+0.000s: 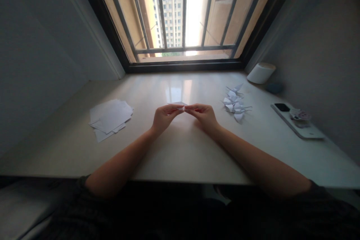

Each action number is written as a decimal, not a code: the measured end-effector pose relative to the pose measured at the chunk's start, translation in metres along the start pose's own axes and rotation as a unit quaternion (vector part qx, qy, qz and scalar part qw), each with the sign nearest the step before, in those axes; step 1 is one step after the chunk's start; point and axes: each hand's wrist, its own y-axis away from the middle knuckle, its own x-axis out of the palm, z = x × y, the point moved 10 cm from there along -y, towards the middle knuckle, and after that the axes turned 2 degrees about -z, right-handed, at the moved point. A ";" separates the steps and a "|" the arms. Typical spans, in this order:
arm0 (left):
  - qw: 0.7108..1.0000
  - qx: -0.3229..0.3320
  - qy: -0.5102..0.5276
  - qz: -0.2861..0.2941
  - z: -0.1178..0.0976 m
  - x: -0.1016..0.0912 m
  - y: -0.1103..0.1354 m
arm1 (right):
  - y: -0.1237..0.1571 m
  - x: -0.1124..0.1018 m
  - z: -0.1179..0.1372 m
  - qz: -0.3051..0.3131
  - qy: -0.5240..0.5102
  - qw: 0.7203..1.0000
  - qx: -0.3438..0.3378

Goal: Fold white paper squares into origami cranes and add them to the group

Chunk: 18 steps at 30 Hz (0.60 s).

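Observation:
A small piece of folded white paper [179, 103] is pinched between my two hands, just above the middle of the white tabletop [180, 157]. My left hand [166, 115] closes its thumb and fingers on the paper from the left. From the right, my right hand [203, 114] pinches it too, and the fingertips of both hands meet. Most of the paper is hidden behind the fingers, so its exact shape cannot be made out. Beyond my right hand lies a cluster of several folded paper cranes [234, 101].
Loose white paper sheets [111, 116] lie in an untidy pile at the left. At the right rests a phone [305, 129] with a decorated grip. Behind it are a white cylindrical object [261, 73] and a dark rounded item [274, 87]. A barred window [184, 66] borders the back.

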 end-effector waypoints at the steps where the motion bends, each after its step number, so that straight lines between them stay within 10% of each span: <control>1: 1.000 -0.001 -0.001 -0.001 0.000 0.000 0.000 | 0.000 0.001 0.000 0.001 -0.006 1.000 0.004; 18: 0.998 -0.033 0.025 -0.047 0.005 -0.006 0.000 | 0.001 0.003 -0.003 0.001 -0.049 0.998 0.038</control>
